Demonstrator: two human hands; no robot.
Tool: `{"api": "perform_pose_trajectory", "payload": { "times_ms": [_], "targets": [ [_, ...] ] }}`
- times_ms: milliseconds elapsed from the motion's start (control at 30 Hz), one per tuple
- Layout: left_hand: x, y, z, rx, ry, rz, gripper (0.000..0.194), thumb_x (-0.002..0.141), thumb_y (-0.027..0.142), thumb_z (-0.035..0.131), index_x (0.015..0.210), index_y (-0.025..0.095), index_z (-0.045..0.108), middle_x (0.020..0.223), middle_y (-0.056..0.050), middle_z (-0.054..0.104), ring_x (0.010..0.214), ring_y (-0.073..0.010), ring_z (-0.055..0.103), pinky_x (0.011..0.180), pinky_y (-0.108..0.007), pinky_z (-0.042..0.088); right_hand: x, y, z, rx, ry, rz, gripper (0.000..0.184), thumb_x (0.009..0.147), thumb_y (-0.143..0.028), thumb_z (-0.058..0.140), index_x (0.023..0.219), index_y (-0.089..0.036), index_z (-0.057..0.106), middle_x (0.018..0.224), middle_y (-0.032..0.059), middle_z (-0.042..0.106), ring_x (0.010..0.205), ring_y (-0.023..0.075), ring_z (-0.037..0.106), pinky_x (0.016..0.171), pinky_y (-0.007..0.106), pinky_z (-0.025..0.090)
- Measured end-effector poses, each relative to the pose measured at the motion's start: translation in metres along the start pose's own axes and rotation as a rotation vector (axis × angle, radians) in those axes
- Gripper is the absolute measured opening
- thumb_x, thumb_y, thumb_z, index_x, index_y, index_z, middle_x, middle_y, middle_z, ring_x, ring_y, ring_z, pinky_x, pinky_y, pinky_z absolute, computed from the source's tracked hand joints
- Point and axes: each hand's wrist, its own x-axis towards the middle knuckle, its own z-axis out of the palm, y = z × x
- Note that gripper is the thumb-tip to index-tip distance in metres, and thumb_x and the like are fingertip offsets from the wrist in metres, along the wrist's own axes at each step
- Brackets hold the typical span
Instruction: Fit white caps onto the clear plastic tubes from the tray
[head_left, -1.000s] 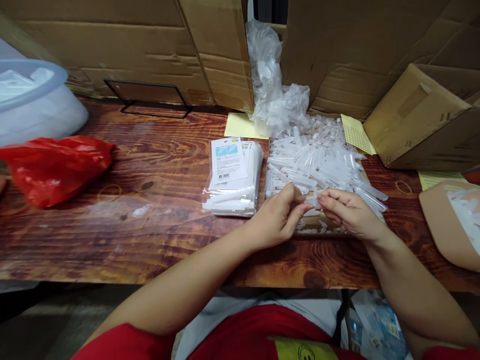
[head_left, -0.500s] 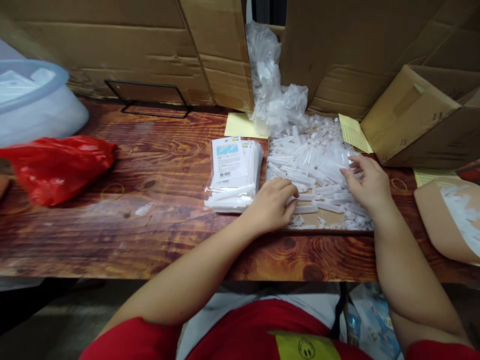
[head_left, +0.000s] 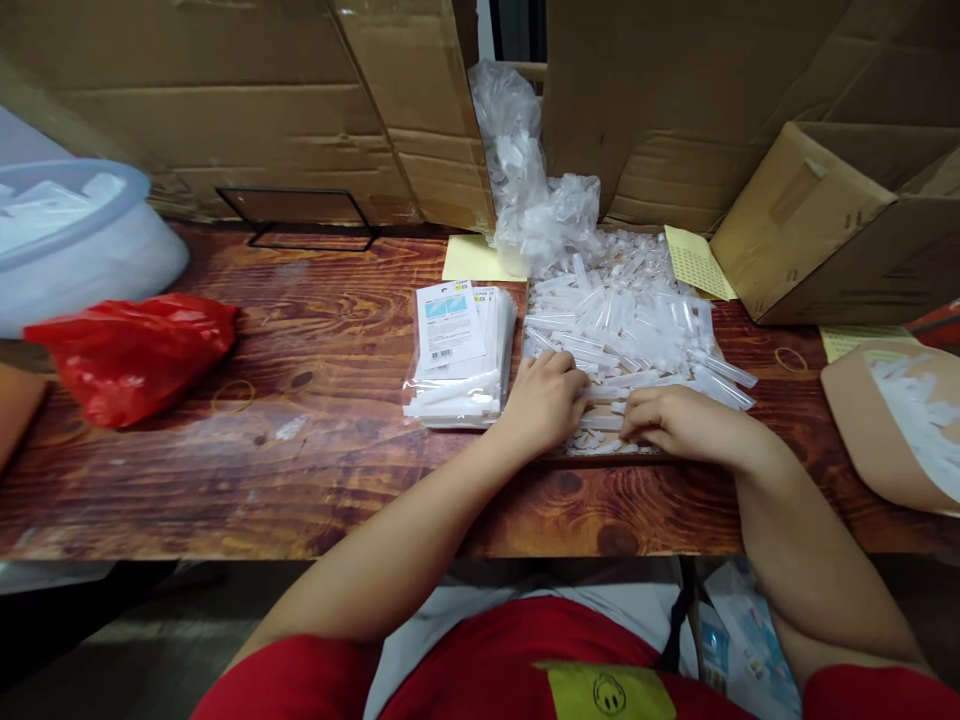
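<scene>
My left hand (head_left: 551, 400) is closed, its curled fingers over the left front part of a shallow cardboard tray (head_left: 600, 460). Beside its fingertips lie translucent plastic tubes (head_left: 602, 423). My right hand (head_left: 671, 424) is also closed, palm down at the tray's front, with thumb and fingers pinched together close to the left hand. What either hand grips is hidden. A heap of clear tubes (head_left: 622, 310) fills the tray behind them, with small white pieces (head_left: 589, 440) along the front. Left of the tray is a stack of clear packets with printed cards (head_left: 450, 335).
At left are a red plastic bag (head_left: 142, 350) and a pale blue tub (head_left: 90, 250). A black wire stand (head_left: 307, 240) is at the back. Crumpled clear plastic (head_left: 540, 200) rises behind the tray. An open cardboard box (head_left: 795, 230) and a tan container of white pieces (head_left: 855, 430) stand right.
My right hand has moved from the heap's right side down and left to the tray's front, and its fingers have closed. My left hand stays at the tray. The view has shifted slightly.
</scene>
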Motion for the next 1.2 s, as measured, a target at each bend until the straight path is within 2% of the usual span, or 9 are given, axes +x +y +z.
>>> {"api": "perform_pose_trajectory", "payload": {
  "times_ms": [167, 267, 333, 500, 600, 733, 867, 1033, 1200],
  "targets": [
    [-0.003, -0.014, -0.004, -0.257, 0.156, -0.043, 0.016, 0.092, 0.028, 0.055, 0.1, 0.016, 0.062, 0.098, -0.009, 0.065, 0.094, -0.022, 0.059, 0.087, -0.037, 0.046, 0.0, -0.007, 0.004, -0.132, 0.039, 0.068, 0.025, 0.079, -0.004, 0.054, 0.086, -0.019, 0.073, 0.088, 0.0072, 0.071, 0.08, 0.0201, 0.065, 0.074, 0.03, 0.049],
    [-0.007, -0.014, -0.008, -0.424, 0.153, -0.09, 0.014, 0.096, 0.031, 0.049, 0.101, 0.018, 0.054, 0.093, -0.004, 0.063, 0.086, -0.0176, 0.058, 0.081, -0.031, 0.046, 0.0, -0.013, 0.002, -0.058, 0.147, 0.021, 0.022, 0.078, -0.006, 0.056, 0.089, -0.019, 0.07, 0.087, 0.0071, 0.07, 0.079, 0.02, 0.063, 0.073, 0.031, 0.05],
    [-0.011, -0.011, -0.01, -0.52, 0.131, -0.092, 0.015, 0.097, 0.033, 0.045, 0.1, 0.019, 0.05, 0.09, -0.002, 0.06, 0.082, -0.0158, 0.057, 0.078, -0.029, 0.045, 0.0, -0.014, -0.002, 0.067, 0.304, -0.042, 0.021, 0.079, -0.01, 0.059, 0.096, -0.019, 0.069, 0.088, 0.0062, 0.068, 0.079, 0.0192, 0.063, 0.073, 0.031, 0.051],
    [-0.018, -0.002, -0.013, -0.669, 0.104, -0.05, 0.017, 0.1, 0.036, 0.039, 0.101, 0.02, 0.045, 0.091, -0.001, 0.056, 0.082, -0.0146, 0.053, 0.078, -0.027, 0.043, 0.006, -0.014, -0.006, 0.367, 0.877, -0.082, 0.011, 0.08, -0.024, 0.071, 0.091, -0.022, 0.072, 0.086, 0.0039, 0.066, 0.075, 0.0167, 0.062, 0.071, 0.032, 0.053],
    [-0.02, -0.001, -0.014, -0.714, 0.088, -0.013, 0.017, 0.1, 0.035, 0.038, 0.101, 0.02, 0.045, 0.093, -0.003, 0.057, 0.086, -0.0152, 0.054, 0.082, -0.028, 0.044, 0.013, -0.015, 0.0, 0.498, 1.04, -0.026, 0.015, 0.078, -0.031, 0.076, 0.089, -0.022, 0.072, 0.083, 0.0031, 0.066, 0.076, 0.0169, 0.062, 0.07, 0.032, 0.054],
    [-0.019, -0.001, -0.016, -0.755, 0.028, 0.03, 0.019, 0.1, 0.035, 0.038, 0.107, 0.02, 0.047, 0.105, -0.005, 0.061, 0.097, -0.0172, 0.056, 0.09, -0.03, 0.044, 0.02, -0.017, 0.007, 0.617, 1.004, 0.046, 0.021, 0.075, -0.039, 0.079, 0.087, -0.022, 0.073, 0.083, 0.0035, 0.068, 0.079, 0.0177, 0.064, 0.071, 0.032, 0.055],
    [-0.019, -0.001, -0.017, -0.807, -0.018, 0.014, 0.023, 0.101, 0.036, 0.038, 0.112, 0.02, 0.051, 0.11, -0.005, 0.063, 0.103, -0.0177, 0.058, 0.096, -0.03, 0.044, 0.024, -0.012, 0.011, 0.73, 0.986, 0.036, 0.019, 0.069, -0.036, 0.085, 0.078, -0.023, 0.074, 0.082, 0.0027, 0.07, 0.08, 0.0173, 0.065, 0.072, 0.031, 0.056],
    [-0.018, 0.001, -0.018, -0.79, -0.018, -0.016, 0.025, 0.1, 0.038, 0.041, 0.11, 0.02, 0.056, 0.108, -0.005, 0.067, 0.1, -0.0187, 0.061, 0.093, -0.032, 0.046, 0.026, -0.005, 0.014, 0.863, 0.931, 0.046, 0.02, 0.066, -0.038, 0.087, 0.073, -0.023, 0.076, 0.079, 0.0022, 0.071, 0.072, 0.0158, 0.065, 0.068, 0.032, 0.057],
    [-0.019, 0.004, -0.018, -0.722, 0.01, -0.018, 0.026, 0.099, 0.039, 0.04, 0.105, 0.02, 0.057, 0.1, -0.005, 0.068, 0.093, -0.0188, 0.062, 0.087, -0.031, 0.048, 0.027, -0.005, 0.016, 0.98, 0.86, 0.066, 0.02, 0.066, -0.037, 0.087, 0.072, -0.021, 0.077, 0.073, 0.0009, 0.07, 0.061, 0.0115, 0.061, 0.059, 0.026, 0.053]
  ]
}}
